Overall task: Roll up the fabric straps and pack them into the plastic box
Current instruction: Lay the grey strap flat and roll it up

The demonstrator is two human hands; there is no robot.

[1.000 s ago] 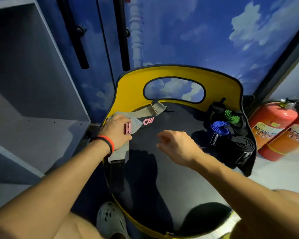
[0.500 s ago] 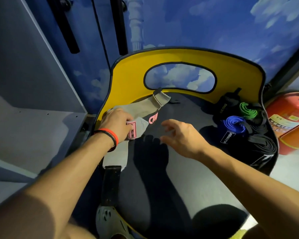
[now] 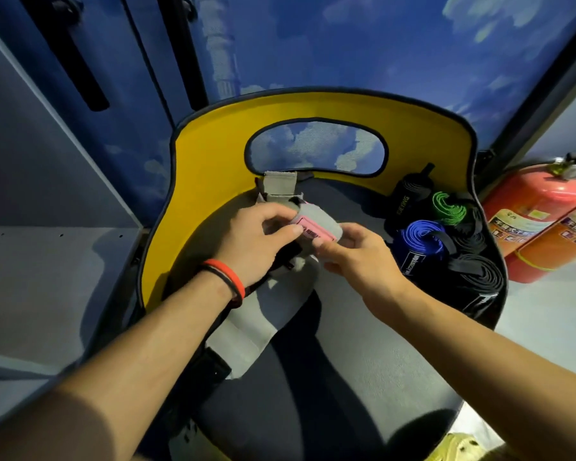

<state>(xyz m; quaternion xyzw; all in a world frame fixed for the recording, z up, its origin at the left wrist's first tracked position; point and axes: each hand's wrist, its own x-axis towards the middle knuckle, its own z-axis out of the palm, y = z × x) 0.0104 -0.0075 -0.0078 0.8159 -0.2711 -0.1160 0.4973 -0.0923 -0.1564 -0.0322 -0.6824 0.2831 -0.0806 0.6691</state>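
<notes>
A grey fabric strap with a pink label lies across the dark seat of a yellow-backed chair. Its middle part is folded over into a small roll between my hands. My left hand grips the roll from the left, thumb on the pink label. My right hand pinches the roll's right end. One end of the strap reaches the chair back, the other trails toward me past a black end piece. No plastic box is in view.
Several rolled straps sit at the seat's right side: a blue one, a green one and black ones. Two red fire extinguishers stand to the right. Grey shelving is on the left.
My right hand moved left onto the strap. Both hands have lifted and folded the strap's middle into a roll; before, only the left hand pressed it flat on the seat.
</notes>
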